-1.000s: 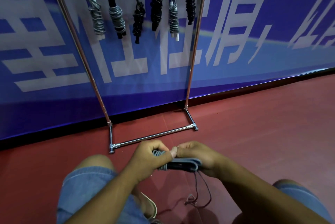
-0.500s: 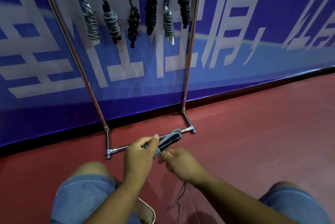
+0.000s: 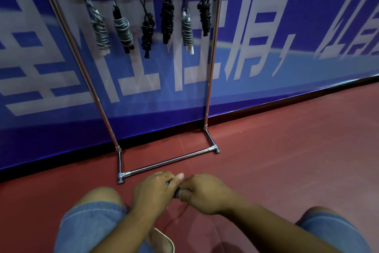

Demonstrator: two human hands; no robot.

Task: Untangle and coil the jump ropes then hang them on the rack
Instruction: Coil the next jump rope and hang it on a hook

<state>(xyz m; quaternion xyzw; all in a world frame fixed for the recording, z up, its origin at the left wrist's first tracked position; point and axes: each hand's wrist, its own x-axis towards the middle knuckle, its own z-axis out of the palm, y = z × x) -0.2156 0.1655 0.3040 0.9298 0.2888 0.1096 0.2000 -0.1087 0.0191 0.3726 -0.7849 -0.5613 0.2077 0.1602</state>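
Left hand point(image 3: 154, 193) and right hand point(image 3: 205, 194) gripping jump rope point(image 3: 175, 192), rack point(image 3: 170, 161) base bar just beyond, red floor point(image 3: 287, 150) rightward

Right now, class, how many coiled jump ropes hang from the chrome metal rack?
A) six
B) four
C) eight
A: six coiled jump ropes hang side by side from the chrome metal rack, three grey and three black.

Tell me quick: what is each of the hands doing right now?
Left hand: closed, fingers curled round the jump rope.
Right hand: closed, gripping the same jump rope from the other side.
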